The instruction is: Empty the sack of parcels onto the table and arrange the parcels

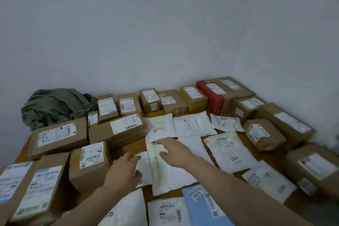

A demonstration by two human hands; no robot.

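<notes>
Grey walls meet behind the surface (147, 194). At its far left the sack (55, 106) lies slumped, apparently emptied. Boxes (58, 135) line the edges and mailers (194, 124) fill the middle. Right hand (174, 152), fingers spread, presses one mailer. Left hand (124, 169) touches its neighbour; whether it pinches, I cannot tell. Only final straightening seems left.

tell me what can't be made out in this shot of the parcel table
Head view only.
Fine label print on the cardboard boxes: blurred and too small to read.
White mailer: partly covered by the left hand and right hand; whether the left hand grips it is unclear.
Sack: crumpled, its inside hidden.
Blue mailer: cut off by the bottom edge.
</notes>
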